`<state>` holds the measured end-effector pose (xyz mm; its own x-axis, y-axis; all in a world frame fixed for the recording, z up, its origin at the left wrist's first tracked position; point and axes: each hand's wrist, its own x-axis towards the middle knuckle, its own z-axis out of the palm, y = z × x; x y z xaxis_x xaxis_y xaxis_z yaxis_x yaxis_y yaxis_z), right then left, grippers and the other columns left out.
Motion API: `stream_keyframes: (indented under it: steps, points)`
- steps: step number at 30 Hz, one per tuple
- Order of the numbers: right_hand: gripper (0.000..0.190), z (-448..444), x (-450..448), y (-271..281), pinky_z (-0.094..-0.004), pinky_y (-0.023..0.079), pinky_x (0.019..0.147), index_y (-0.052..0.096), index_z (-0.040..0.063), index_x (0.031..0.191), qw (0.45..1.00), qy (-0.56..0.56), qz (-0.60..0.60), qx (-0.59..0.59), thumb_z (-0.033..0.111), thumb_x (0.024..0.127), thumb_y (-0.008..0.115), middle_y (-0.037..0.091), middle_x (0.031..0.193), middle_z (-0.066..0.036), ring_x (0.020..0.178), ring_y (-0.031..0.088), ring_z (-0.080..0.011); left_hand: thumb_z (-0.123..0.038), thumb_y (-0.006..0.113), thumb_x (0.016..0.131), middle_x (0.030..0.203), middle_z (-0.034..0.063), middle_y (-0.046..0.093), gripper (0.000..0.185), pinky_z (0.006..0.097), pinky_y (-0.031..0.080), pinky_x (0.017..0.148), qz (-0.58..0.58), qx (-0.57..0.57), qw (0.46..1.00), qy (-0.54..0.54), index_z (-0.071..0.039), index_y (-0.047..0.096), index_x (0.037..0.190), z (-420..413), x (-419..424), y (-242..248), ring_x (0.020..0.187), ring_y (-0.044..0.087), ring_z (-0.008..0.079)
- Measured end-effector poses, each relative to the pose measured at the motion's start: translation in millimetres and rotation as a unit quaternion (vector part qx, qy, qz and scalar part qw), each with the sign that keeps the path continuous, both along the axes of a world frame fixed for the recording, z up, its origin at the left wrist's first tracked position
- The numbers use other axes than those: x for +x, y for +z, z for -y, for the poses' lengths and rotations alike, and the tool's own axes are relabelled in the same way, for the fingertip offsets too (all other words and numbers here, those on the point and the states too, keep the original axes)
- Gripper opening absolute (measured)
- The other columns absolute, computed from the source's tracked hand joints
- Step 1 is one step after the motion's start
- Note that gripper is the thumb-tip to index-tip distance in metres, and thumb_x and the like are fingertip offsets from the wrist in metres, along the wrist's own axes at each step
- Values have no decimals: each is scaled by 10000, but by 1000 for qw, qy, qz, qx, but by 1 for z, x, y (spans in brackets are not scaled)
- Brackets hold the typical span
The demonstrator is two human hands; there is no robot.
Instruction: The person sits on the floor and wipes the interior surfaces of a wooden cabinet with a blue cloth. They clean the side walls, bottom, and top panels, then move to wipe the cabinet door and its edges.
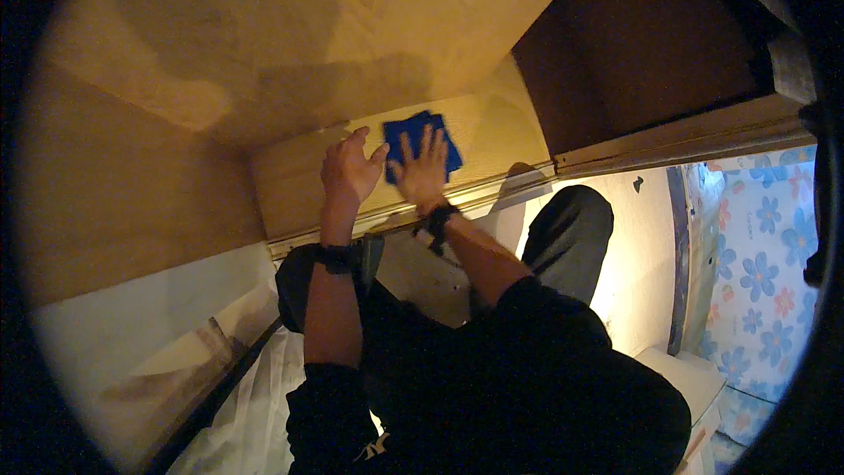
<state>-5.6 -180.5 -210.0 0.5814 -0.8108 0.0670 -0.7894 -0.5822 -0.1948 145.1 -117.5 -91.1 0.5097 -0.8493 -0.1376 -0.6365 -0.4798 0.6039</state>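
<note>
Flat under my right hand [422, 175] lies a folded blue cloth [403, 130], pressed against the wood-grain bottom board [501, 125] of a cabinet compartment. The fingers of that hand are spread over the cloth, and its outline is slightly blurred. My left hand [346, 168] is just left of the cloth, holding nothing, with thumb and fingers apart and loosely bent. Whether it touches the board, I cannot tell. Each wrist wears a dark band. Along the board's front edge runs a pale grooved track [461, 198], close below my right hand.
Wooden panels enclose the compartment at the back [277, 26] and left [145, 191]; a dark brown panel [633, 53] stands at right. My knee [570, 237] is near the track. A flower-patterned sheet [758, 270] hangs at far right, and whitish plastic sheeting [244, 402] lies lower left.
</note>
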Motion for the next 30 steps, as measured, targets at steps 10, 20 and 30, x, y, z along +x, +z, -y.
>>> stream_keyframes:
  steps: [10, 20, 30]
  points:
    - [710, 92, -11, -25, -685, 144, 1129, 358, 77, 1521, 969, -225, -63, -73, 573, 1013, 353, 138, 1598, -313, 1445, 139, -558, -398, 706, 855, 1157, 216, 676, 541, 485, 513, 916, 28, -56, 998, 33, -65, 622, 1273, -20, -12, 28, 1060, 639, 414]
    - [707, -28, 124, -21, -725, 139, 1098, 447, 51, 1458, 990, -82, -94, -64, 566, 974, 426, 176, 1562, -370, 1440, 125, -575, -334, 684, 845, 1110, 239, 689, 495, 498, 531, 895, 60, -162, 985, 16, -39, 636, 1239, -52, -27, 44, 1005, 665, 424]
    - [667, -73, 193, 4, -682, 180, 1110, 445, 68, 1459, 929, 362, 65, -21, 516, 965, 465, 242, 1552, -319, 1432, 194, -517, -343, 699, 856, 1138, 216, 675, 522, 468, 509, 908, 65, -66, 994, 56, -21, 599, 1254, -69, -37, 56, 1047, 648, 383]
